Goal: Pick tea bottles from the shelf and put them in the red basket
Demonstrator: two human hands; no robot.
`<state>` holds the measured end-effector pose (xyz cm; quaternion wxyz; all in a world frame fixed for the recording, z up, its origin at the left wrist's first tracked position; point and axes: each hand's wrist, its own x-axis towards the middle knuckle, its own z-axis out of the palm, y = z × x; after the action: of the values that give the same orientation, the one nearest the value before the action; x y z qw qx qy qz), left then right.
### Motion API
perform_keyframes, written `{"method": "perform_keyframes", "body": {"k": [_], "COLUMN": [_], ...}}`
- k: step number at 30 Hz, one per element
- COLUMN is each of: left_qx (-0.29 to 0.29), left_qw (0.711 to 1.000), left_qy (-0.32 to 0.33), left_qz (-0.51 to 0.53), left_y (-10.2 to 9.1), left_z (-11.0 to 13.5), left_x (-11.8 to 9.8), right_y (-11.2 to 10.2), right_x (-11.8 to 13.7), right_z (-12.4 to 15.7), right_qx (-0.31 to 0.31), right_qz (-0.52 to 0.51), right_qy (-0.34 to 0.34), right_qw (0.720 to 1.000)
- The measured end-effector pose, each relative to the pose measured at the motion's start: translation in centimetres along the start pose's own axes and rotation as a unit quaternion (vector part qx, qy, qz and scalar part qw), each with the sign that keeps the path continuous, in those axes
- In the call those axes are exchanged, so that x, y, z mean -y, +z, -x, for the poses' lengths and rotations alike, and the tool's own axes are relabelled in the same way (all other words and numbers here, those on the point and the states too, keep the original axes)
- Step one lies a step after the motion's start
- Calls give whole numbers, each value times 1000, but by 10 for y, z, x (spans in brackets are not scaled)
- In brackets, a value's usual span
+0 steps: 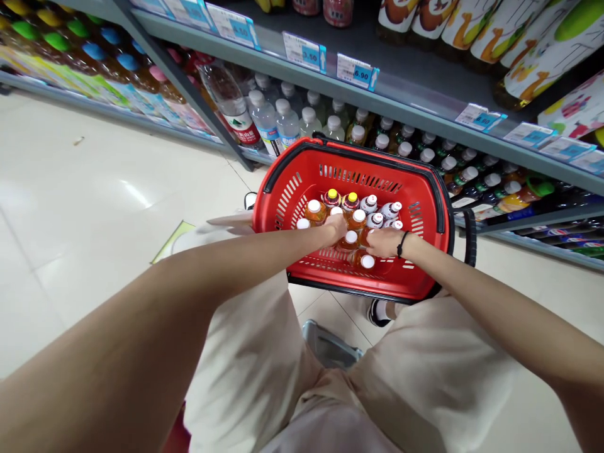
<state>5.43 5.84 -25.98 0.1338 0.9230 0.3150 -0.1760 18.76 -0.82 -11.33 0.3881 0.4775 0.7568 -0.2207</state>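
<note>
A red shopping basket (302, 182) with black handles stands between my knees, holding several bottles. Inside it, my left hand (334, 230) is closed around a white-capped bottle (336, 211), whose body is mostly hidden by the fingers. My right hand (384, 242), with a black band at the wrist, is closed at an amber bottle (364, 235) that it largely covers. Close by are more white-capped amber bottles (315, 211), two yellow-capped bottles (350, 201) and several small white bottles (390, 210) at the right.
Beyond the basket runs a grey shelf (264, 47) with price tags (304, 51). Its lower level holds rows of clear bottles (285, 119) and dark bottles (446, 165). Colour-capped drinks (104, 69) line the left. A grey stool (333, 346) is beneath me on the tiled floor (80, 189).
</note>
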Motion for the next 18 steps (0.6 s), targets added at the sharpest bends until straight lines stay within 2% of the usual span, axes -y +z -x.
{"method": "perform_keyframes", "body": {"k": [3, 6, 11, 18], "left_qx": [47, 64, 59, 20], "left_qw": [997, 991, 986, 990], "left_qy": [-1, 5, 22, 29], "left_qz": [-68, -116, -155, -135], "left_y": [-9, -18, -29, -29], "left_z": [7, 18, 34, 48], "left_x": [-2, -5, -6, -5], "right_y": [0, 1, 3, 4], "right_x": [0, 1, 5, 11], "right_z": [1, 3, 7, 12], "right_qx": [-3, -8, -22, -28], "right_qz": [2, 4, 6, 9], "right_qy": [0, 4, 3, 10], "right_qw": [1000, 1000, 1000, 1000]}}
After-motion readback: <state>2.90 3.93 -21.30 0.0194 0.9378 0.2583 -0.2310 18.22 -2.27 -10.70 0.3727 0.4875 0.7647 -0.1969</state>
